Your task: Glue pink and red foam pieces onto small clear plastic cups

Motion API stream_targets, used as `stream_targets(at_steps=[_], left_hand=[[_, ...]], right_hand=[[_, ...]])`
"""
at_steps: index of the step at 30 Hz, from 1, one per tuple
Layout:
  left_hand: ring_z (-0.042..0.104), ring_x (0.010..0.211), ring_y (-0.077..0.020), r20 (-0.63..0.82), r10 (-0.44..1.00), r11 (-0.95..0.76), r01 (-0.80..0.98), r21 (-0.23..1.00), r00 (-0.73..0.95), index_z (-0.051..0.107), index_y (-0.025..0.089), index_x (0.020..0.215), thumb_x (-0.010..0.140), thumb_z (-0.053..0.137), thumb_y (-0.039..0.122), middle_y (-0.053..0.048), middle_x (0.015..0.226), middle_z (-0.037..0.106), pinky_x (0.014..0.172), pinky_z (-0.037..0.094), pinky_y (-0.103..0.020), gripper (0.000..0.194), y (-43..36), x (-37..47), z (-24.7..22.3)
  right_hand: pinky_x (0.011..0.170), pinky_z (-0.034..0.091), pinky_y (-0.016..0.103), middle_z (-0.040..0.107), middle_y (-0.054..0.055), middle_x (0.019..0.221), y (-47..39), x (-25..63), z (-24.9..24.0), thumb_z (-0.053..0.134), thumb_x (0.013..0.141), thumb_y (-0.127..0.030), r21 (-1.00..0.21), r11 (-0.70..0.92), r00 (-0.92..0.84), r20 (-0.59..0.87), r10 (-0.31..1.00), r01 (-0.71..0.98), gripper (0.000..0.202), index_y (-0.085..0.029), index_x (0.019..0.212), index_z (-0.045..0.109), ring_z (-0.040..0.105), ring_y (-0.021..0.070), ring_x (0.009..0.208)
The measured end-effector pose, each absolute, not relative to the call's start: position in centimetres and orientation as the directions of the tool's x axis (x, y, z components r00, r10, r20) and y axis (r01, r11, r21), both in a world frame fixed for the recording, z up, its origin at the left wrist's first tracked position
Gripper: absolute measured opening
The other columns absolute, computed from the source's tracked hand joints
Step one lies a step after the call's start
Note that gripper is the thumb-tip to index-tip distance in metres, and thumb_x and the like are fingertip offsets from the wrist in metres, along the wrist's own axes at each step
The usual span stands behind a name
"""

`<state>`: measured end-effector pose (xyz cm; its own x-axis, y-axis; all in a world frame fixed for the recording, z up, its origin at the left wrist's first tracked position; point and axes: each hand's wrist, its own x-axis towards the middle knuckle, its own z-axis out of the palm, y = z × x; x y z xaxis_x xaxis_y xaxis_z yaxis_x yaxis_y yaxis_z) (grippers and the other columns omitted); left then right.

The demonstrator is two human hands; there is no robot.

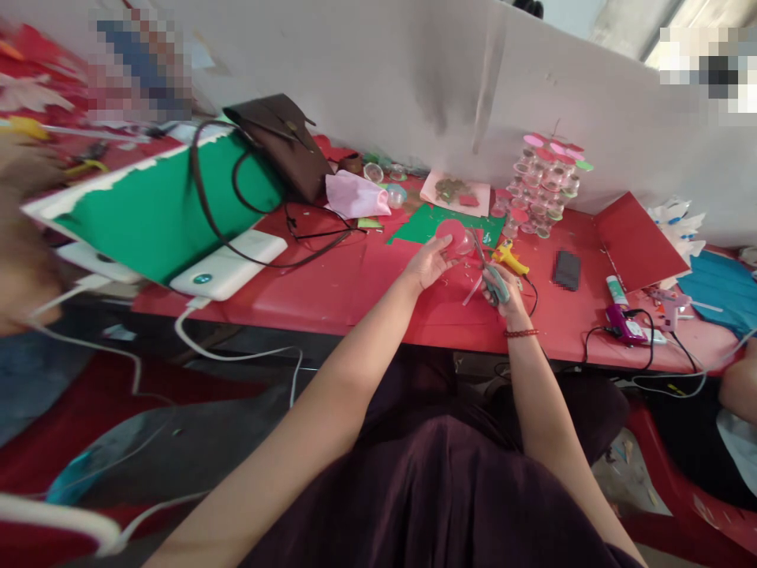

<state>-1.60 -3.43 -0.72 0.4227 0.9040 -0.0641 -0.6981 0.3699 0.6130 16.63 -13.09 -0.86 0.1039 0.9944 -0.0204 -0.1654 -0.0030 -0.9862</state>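
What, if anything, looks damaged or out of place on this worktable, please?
The green board on the left of the red table looks damaged: its upper edge is ragged and white, as though the covering had torn. Small pale scraps also litter the green sheet beyond the scissors in the right hand.

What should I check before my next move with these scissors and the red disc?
1. Left hand has hold of the red disc: ok.
2. Right hand has the scissors by the handles: ok.
3. Blades away from the left fingers: cannot tell; they are close together and too small to judge the gap.
4. Yellow glue gun well away from the right hand: not ok, it lies right beside it. Whether it is hot: cannot tell.
5. Work surface free of scraps: not ok, a pale strip lies near the right hand.
6. Phone apart from both hands: ok, it lies off to the right.
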Motion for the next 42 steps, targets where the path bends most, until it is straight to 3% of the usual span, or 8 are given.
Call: stream_targets(at_steps=[6, 12, 25, 30, 42], left_hand=[[0.079, 0.088, -0.0205, -0.022, 0.904, 0.343, -0.693, 0.634, 0.428, 0.073, 0.016, 0.103, 0.090, 0.076, 0.021, -0.006, 0.096, 0.083, 0.087, 0.059, -0.034, 0.015, -3.2, -1.6, -1.0], [0.079, 0.090, -0.0196, -0.040, 0.899, 0.362, -0.690, 0.627, 0.436, 0.073, 0.017, 0.109, 0.087, 0.080, 0.022, -0.006, 0.099, 0.083, 0.090, 0.058, -0.034, 0.024, -3.0, -1.5, -1.1], [0.074, 0.078, -0.0166, -0.106, 0.938, 0.328, -0.744, 0.582, 0.331, 0.069, 0.019, 0.097, 0.081, 0.084, 0.027, -0.002, 0.088, 0.080, 0.076, 0.053, -0.029, 0.023, -2.3, -1.2, -1.3], [0.074, 0.079, -0.0168, -0.110, 0.939, 0.325, -0.742, 0.586, 0.325, 0.069, 0.020, 0.099, 0.081, 0.084, 0.029, -0.002, 0.090, 0.079, 0.076, 0.053, -0.029, 0.025, -2.1, -1.1, -1.4], [0.077, 0.097, -0.0227, -0.108, 0.945, 0.309, -0.732, 0.608, 0.309, 0.071, 0.024, 0.110, 0.075, 0.090, 0.053, -0.005, 0.101, 0.081, 0.084, 0.059, -0.034, 0.050, -1.5, -1.7, -2.1]], right_hand=[[0.037, 0.028, 0.020, 0.062, -0.009, 0.055, -12.9, 16.5, -1.1, 0.093, 0.057, -0.058, -0.986, -0.024, 0.135, -0.047, 0.990, -0.166, 0.059, -0.023, 0.097, 0.067, 0.048, 0.0063, 0.039], [0.038, 0.029, 0.020, 0.063, -0.009, 0.055, -12.7, 16.5, -1.3, 0.092, 0.058, -0.057, -0.988, -0.029, 0.149, -0.052, 0.987, -0.150, 0.059, -0.022, 0.099, 0.070, 0.049, 0.0064, 0.039], [0.038, 0.031, 0.020, 0.062, -0.007, 0.058, -12.3, 17.0, -2.1, 0.092, 0.064, -0.057, -0.998, -0.010, 0.114, -0.017, 0.993, -0.065, 0.061, -0.019, 0.109, 0.074, 0.051, 0.0069, 0.042], [0.039, 0.034, 0.021, 0.063, -0.006, 0.058, -12.2, 17.1, -2.1, 0.092, 0.061, -0.055, -0.997, -0.027, 0.118, -0.035, 0.992, -0.073, 0.058, -0.020, 0.104, 0.075, 0.051, 0.0074, 0.043], [0.038, 0.035, 0.021, 0.066, -0.004, 0.060, -12.5, 16.9, -1.8, 0.093, 0.062, -0.050, -0.998, -0.040, 0.098, -0.044, 0.994, -0.046, 0.054, -0.018, 0.102, 0.076, 0.050, 0.0076, 0.044]])
